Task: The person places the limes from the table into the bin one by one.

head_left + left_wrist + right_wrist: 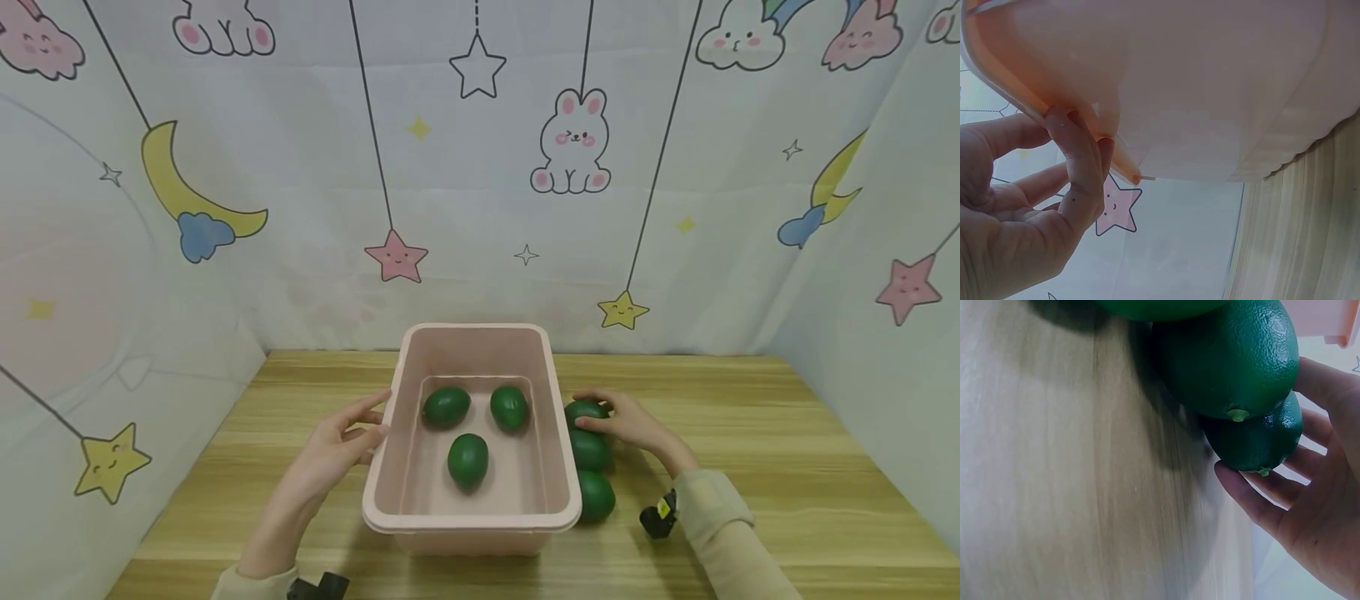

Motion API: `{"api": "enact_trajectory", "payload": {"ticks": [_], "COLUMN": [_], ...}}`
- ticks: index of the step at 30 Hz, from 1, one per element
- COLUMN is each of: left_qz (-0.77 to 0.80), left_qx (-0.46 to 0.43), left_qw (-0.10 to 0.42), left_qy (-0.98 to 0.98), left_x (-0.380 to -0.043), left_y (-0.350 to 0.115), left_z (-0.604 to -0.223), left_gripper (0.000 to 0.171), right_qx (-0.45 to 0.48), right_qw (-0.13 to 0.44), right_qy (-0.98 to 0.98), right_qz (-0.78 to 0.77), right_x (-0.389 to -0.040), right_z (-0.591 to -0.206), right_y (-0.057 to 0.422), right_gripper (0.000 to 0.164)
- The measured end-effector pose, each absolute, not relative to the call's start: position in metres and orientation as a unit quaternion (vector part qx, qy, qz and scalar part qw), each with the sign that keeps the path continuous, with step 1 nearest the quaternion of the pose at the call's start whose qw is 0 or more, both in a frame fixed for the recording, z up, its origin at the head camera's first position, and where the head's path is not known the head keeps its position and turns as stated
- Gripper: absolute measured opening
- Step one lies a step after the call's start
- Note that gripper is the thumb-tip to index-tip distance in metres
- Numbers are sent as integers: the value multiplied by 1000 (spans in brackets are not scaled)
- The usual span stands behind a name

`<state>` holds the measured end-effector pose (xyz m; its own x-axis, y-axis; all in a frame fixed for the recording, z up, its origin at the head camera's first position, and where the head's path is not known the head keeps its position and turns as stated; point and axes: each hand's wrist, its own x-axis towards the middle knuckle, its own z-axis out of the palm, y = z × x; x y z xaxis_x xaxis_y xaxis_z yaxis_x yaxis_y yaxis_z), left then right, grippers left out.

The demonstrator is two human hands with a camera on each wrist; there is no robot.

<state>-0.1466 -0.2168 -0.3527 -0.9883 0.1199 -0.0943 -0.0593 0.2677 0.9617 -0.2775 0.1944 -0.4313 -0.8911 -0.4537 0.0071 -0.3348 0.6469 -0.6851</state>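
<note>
A pale pink plastic bin (471, 522) stands in the middle of the wooden table. Inside lie three dark green oval fruits: one at back left (447, 407), one at back right (510, 408) and one nearer the front (468, 461). My left hand (341, 442) touches the outside of the bin's left rim with bent fingertips, as the left wrist view also shows. Along the bin's right side three more such fruits sit in a row. My right hand (626, 423) has thumb and fingers around the farthest fruit (1260, 440), beside the middle fruit (1229, 362).
The nearest fruit of the row (596, 497) sits by the bin's front right corner. Wood-grained tabletop (780, 467) extends on both sides. White cloth (480, 167) printed with stars, moons and rabbits hangs behind the table and at its sides.
</note>
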Motion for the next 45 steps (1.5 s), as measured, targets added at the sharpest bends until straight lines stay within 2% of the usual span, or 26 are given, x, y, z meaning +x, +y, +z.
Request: {"api": "enact_trajectory", "payload": {"ticks": [37,45], "left_qz": [607,609], "left_qx": [11,18], "left_qw": [69,77], "left_qy": [792,790], "left_x": [-147,-147], "left_y": [-216,-218], "left_z": [-353,-352], "left_gripper": [55,56], "right_qx": [-213,-217], "right_qw": [55,41], "right_qy": [915,915], "right_qz": [-339,-337], "right_x": [-279,-278], "right_z": [-414,-407], "right_y": [199,201], "right_gripper": [56,51]}}
